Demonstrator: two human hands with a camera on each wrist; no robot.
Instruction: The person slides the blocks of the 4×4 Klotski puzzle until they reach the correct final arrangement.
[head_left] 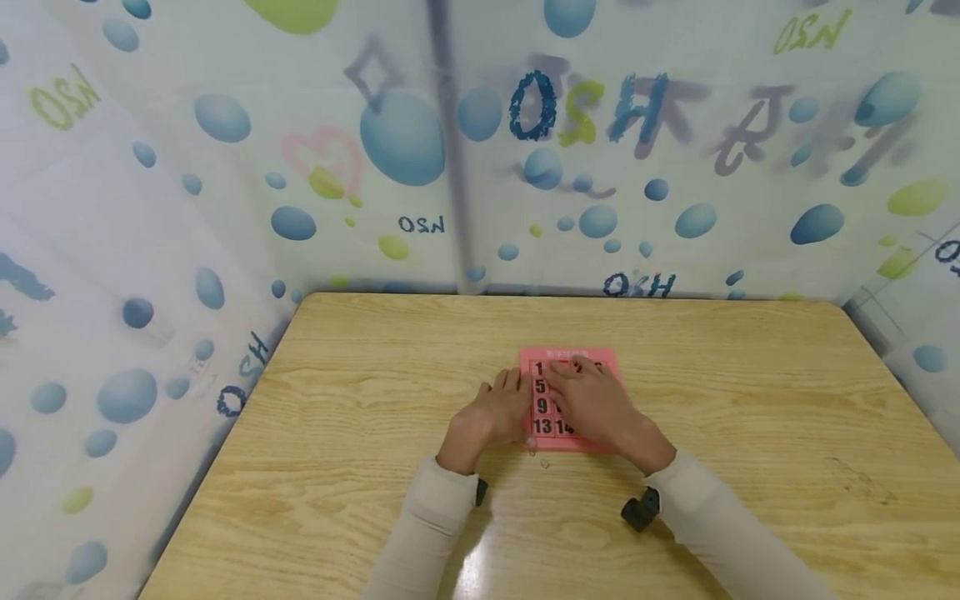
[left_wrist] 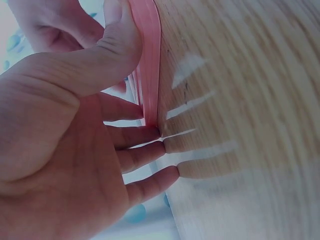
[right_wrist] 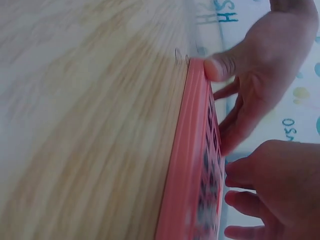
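A pink sliding number puzzle [head_left: 568, 445] with black numerals on its tiles lies flat on the wooden table. My left hand [head_left: 495, 412] holds it at the left side: the thumb lies at the near left corner, and the fairly straight fingers reach along the left edge, fingertips low by the tabletop in the left wrist view. Over the tiles, my right hand [head_left: 596, 402] has its fingers spread, the fingertips at the top row. It hides much of the middle and right of the grid. In the right wrist view its fingers [right_wrist: 245, 202] are loosely bent above the tile face.
The wooden table [head_left: 360, 367] runs up to a patterned curtain [head_left: 360, 167] behind and at both sides. Small loop-shaped marks [head_left: 545, 463] show just in front of the puzzle. A dark wrist camera [head_left: 641, 510] sits under the right sleeve.
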